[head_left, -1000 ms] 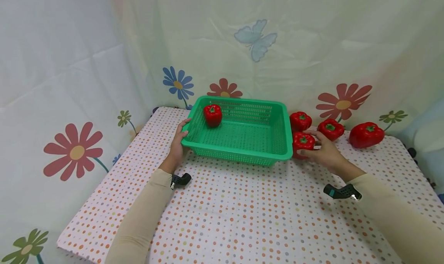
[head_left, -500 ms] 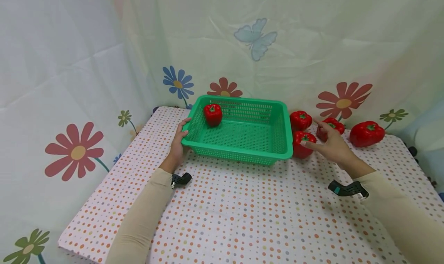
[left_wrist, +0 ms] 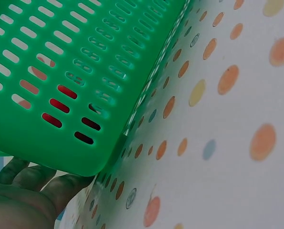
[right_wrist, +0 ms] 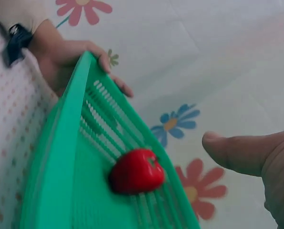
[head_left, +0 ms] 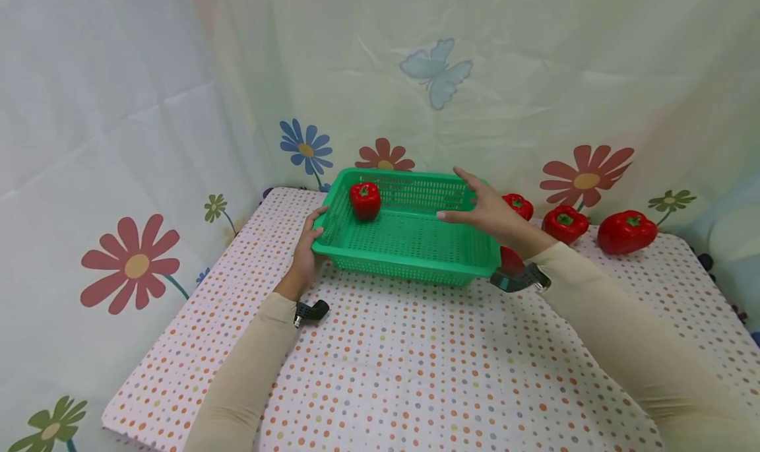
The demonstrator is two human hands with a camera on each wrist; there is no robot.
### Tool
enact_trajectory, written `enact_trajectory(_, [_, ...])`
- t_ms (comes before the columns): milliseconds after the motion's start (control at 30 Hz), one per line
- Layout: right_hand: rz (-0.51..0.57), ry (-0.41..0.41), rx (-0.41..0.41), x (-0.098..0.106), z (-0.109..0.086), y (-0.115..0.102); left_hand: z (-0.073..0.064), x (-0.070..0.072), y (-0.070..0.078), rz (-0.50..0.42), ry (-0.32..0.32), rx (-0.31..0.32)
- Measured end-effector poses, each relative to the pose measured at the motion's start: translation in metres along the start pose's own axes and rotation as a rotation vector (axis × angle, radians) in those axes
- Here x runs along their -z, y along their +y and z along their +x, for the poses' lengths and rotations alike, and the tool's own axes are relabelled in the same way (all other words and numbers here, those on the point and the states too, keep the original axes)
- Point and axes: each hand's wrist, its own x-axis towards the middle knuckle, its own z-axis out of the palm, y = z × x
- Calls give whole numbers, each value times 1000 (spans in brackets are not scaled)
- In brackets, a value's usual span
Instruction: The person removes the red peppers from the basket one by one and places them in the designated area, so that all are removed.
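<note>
A green perforated plastic basket [head_left: 404, 270] stands on the table, with one red bell pepper [head_left: 365, 201] inside at its left end. My left hand [head_left: 303, 255] grips the basket's left end, thumb at the rim; in the left wrist view its fingers [left_wrist: 65, 188] lie against the basket's corner. Over the right half of the basket, my right hand [head_left: 491, 213] is spread with thumb and fingers apart, holding nothing. Its thumb [right_wrist: 242, 150] shows in the right wrist view, apart from the pepper. The right wrist and its camera partly hide a red bell pepper [head_left: 510, 260] beside the basket.
Farther right on the dotted tablecloth [head_left: 380, 373] are more red bell peppers: one near the basket's back right corner [head_left: 518, 205], another [head_left: 565, 224] and a longer one [head_left: 627, 232]. A flower-print curtain [head_left: 505, 129] hangs behind the table.
My right hand has left the front bell pepper beside the basket, lifted, and moved left over the basket with nothing in it. The left hand and basket have stayed in place.
</note>
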Motion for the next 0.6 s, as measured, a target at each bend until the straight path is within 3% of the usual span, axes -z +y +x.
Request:
enact_trajectory(167, [133,-107,-51,-39,49,-23,0,0,1,-17,-1,14])
enact_trajectory(300, [219,-151,-31,-69,89,-29,-1,1,2,-12,-7,27])
enact_trajectory(467, [233,-143,12,-90,131,-23,1,2,3,-6,-11,23])
enact_trajectory(600, [198,-171,25,-101,153,-14,2,3,1,-6,-7,25])
